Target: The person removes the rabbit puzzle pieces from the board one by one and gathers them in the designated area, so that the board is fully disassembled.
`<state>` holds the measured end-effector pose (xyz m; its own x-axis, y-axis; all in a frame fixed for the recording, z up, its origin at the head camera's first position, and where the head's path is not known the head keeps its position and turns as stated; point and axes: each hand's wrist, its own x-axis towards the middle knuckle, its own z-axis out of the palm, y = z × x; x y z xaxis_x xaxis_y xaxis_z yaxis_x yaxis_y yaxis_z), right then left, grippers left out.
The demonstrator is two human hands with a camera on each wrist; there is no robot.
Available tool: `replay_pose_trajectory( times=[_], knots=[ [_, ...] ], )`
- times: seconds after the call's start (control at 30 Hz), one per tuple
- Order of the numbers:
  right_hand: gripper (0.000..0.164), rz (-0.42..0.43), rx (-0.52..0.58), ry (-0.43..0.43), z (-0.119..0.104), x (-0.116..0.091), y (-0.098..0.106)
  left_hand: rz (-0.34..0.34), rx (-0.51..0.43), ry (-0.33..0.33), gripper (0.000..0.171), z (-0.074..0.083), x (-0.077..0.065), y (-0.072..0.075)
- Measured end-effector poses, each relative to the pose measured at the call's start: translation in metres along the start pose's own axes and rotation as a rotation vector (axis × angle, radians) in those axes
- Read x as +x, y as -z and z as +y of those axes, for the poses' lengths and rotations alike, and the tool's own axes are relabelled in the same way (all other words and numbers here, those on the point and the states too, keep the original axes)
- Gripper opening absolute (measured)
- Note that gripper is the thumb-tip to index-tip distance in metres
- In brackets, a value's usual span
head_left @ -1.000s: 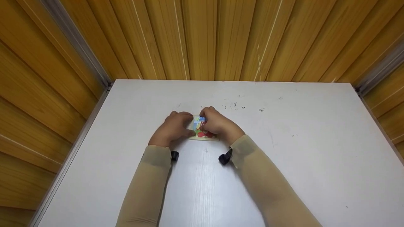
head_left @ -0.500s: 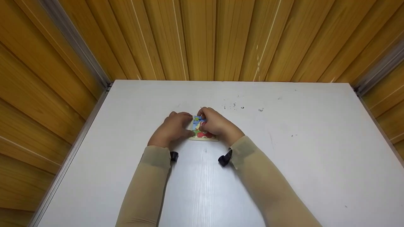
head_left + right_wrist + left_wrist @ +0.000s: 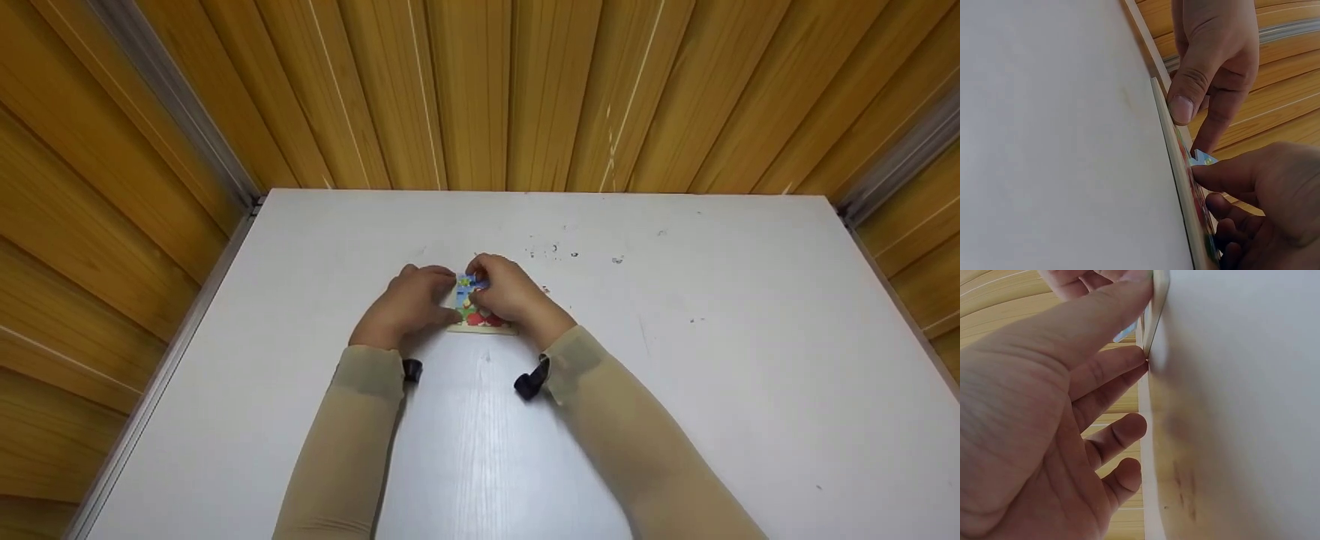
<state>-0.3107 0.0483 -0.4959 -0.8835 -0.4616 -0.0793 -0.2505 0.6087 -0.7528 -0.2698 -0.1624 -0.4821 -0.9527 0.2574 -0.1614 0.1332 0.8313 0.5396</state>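
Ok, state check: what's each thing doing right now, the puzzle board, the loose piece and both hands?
Puzzle board: flat on the white table, partly covered by both hands.
Blue puzzle piece: pinched in the right hand's grip, tilted at the board's surface, not seated flat.
Left hand: thumb and fingertips pressed against the board's left edge, steadying it.
Right hand: fingers curled, holding the piece over the board.

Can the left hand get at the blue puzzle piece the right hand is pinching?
Probably yes. The left hand rests against the puzzle board's left edge, right beside the blue puzzle piece, and nothing lies between them. Only the right hand's own grip on the piece crowds the spot.
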Motion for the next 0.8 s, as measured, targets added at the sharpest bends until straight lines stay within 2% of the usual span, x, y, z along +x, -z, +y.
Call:
replay_pose_trajectory(
  times=[0.3,0.47,0.63,0.8],
  knots=[
    [0.036,0.031,0.061,-0.027,0.003,-0.001,-0.001,0.004,0.014,-0.007,0.063,0.001,-0.001,0.000],
    [0.039,0.012,0.151,-0.053,0.004,0.000,0.004,-0.001,0.023,0.009,0.065,0.001,-0.004,0.000],
    [0.039,0.014,0.263,-0.058,0.007,0.000,0.015,-0.004,0.006,0.024,0.066,0.002,-0.003,0.002],
    [0.038,0.017,0.270,-0.072,0.014,-0.002,0.032,-0.007,-0.021,0.049,0.065,0.004,-0.003,0.001]
  ],
)
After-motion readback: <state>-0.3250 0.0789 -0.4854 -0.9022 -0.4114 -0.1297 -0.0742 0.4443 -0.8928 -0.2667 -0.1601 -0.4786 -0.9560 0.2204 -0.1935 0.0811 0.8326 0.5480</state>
